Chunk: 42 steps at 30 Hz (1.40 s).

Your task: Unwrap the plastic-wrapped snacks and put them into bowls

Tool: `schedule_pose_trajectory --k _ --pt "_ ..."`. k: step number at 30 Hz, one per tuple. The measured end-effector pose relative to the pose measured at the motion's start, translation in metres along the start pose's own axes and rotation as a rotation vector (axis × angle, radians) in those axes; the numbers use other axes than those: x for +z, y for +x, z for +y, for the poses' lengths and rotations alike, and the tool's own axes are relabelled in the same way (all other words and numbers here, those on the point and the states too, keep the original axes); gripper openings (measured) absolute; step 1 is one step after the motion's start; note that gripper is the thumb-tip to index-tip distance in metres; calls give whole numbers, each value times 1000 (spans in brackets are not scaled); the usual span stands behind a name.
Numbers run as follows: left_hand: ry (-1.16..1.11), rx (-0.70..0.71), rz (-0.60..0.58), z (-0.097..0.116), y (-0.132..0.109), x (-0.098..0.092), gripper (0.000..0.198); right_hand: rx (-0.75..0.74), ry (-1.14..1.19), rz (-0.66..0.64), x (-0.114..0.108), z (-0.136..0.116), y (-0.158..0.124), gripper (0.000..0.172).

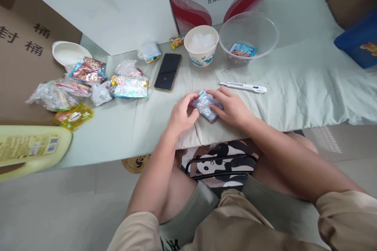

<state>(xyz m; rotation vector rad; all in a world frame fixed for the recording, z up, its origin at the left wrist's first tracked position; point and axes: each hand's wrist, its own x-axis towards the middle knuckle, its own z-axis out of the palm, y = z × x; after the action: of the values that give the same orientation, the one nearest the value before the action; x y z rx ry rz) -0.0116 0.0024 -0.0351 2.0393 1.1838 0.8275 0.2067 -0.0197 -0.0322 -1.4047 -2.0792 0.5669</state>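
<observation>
Both my hands meet on a small shiny snack packet [205, 104] lying on the pale green cloth near the table's front edge. My left hand [182, 114] pinches its left end with curled fingers. My right hand [232, 106] grips its right side, fingers bent over the top. A white utility knife [243, 86] lies just beyond my right hand. A black phone [168, 71] lies face up behind my left hand.
Several snack packets [129, 86] are heaped at the left beside a white lid [69, 52]. A paper cup [201, 45] and a clear plastic bowl [249, 36] holding a blue packet stand at the back. A yellow bottle [29, 150] lies at the left edge.
</observation>
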Motion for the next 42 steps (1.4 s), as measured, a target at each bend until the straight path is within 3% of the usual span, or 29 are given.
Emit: schedule_pose_trajectory --k 6,10,14,17,20,25,27,32,36,40,42 --pt "-79 -31 -26 -2 0 -4 21 -86 -91 -4 -5 8 1 26" --pt "-160 -59 -33 1 0 -6 10 -106 43 134 -9 8 0 19" --pt "-137 -45 35 2 1 -7 6 -14 105 277 -15 10 0 20" --pt "-53 -7 47 1 1 -9 13 58 53 158 -16 14 -1 32" --pt "48 37 5 2 0 -9 16 46 11 17 -17 15 -1 15" --pt "141 62 -51 6 0 -2 48 -43 17 136 -18 5 -1 23" --pt "155 83 -61 7 1 3 54 -48 24 128 -16 2 -1 24" --pt "31 106 9 11 4 11 26 -85 42 72 -10 0 2 27" --pt "-274 -64 202 13 7 10 27 -47 24 45 -10 2 3 27" --pt "-745 -443 498 9 12 -1 15 61 -50 99 -13 8 3 36" --pt "-885 -600 519 7 14 -8 13 81 -75 102 -13 9 3 39"
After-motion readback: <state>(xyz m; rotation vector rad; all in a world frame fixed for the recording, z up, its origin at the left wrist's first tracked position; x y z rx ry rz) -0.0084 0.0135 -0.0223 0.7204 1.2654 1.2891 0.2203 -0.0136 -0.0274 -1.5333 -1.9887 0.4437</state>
